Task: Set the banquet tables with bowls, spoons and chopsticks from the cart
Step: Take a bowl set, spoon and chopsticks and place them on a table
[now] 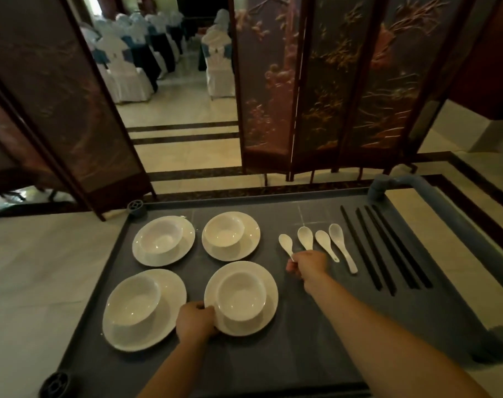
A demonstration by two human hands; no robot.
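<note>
I am curling the fingers of my left hand (195, 320) around the near-left rim of the white round ceramic plate (244, 329), thumb on top. It sits at the near right of four such plates on the grey cart surface (302, 334). A white round ceramic bowl (241, 295) is sitting loose on it. That is the main risk as I see it: I am gripping only one edge, so if I am lifting and the far side dips, the bowl could slide across and tip off, or knock the neighbouring plate just beside it.

My right hand (309, 264) is pinching the handle tip of the small white ceramic soup spoon (285, 243), the leftmost of four lying side by side. The hold is at the very end, so the glossy spoon could swivel or slip out. My knuckles are also covering the handle of the second white spoon (305, 237) and may nudge it; I cannot tell whether I am touching it.

The pinched spoon is lying with its scoop pointing away from me, handle toward me and slightly right, its long axis running almost front to back. The black chopsticks (385, 248) farther right are slanting the same way.
</note>
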